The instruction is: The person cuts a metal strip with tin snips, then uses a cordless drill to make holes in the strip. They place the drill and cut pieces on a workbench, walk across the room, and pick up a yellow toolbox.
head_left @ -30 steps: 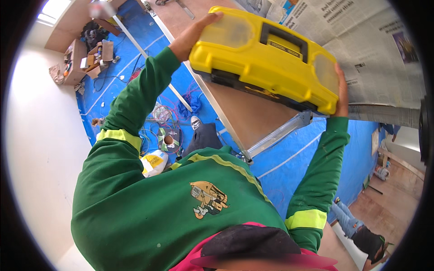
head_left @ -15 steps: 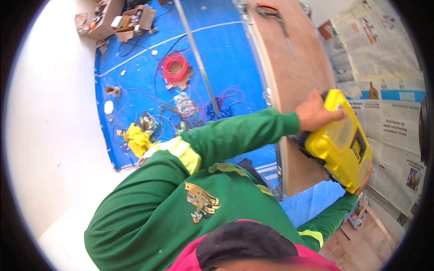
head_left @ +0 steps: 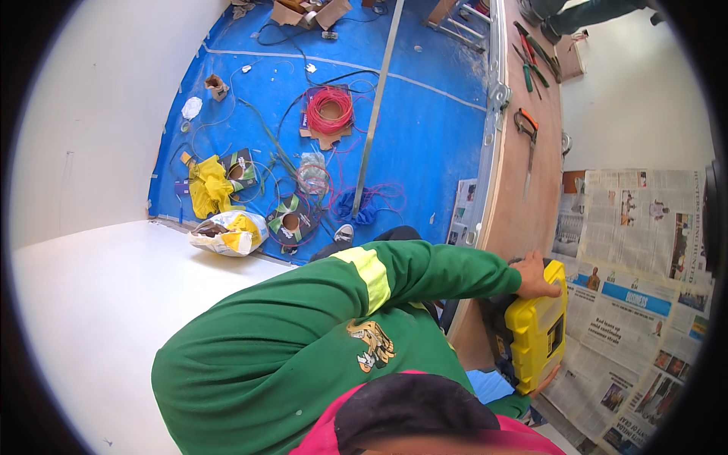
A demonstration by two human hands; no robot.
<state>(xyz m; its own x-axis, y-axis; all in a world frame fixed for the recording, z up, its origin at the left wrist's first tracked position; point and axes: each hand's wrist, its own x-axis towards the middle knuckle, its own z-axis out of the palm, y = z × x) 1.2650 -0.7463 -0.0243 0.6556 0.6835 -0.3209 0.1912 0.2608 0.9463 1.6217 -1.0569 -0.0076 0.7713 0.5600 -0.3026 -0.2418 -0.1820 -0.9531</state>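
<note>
A yellow and black hard plastic tool case [head_left: 535,327] stands tilted over the near end of a long wooden plank [head_left: 509,205]. My left hand [head_left: 535,277] grips the case's far end, with its fingers over the yellow edge. At the near end my right hand [head_left: 547,381] holds the case from its right side; only part of that hand shows, and the case hides the rest. Whether the case rests fully on the plank, I cannot tell.
Farther along the plank lie a saw with an orange handle [head_left: 526,121] and green-handled pliers [head_left: 528,74]. Newspaper [head_left: 629,334] covers the right side. A red cable coil [head_left: 330,111] and a metal pole [head_left: 378,106] are on the blue sheet. Another person's legs [head_left: 591,17] show at the top right.
The case has tipped more upright, its yellow lid turning toward the newspaper. Both hands stay on it. My view has shifted, bringing the pliers and the other person's legs into sight.
</note>
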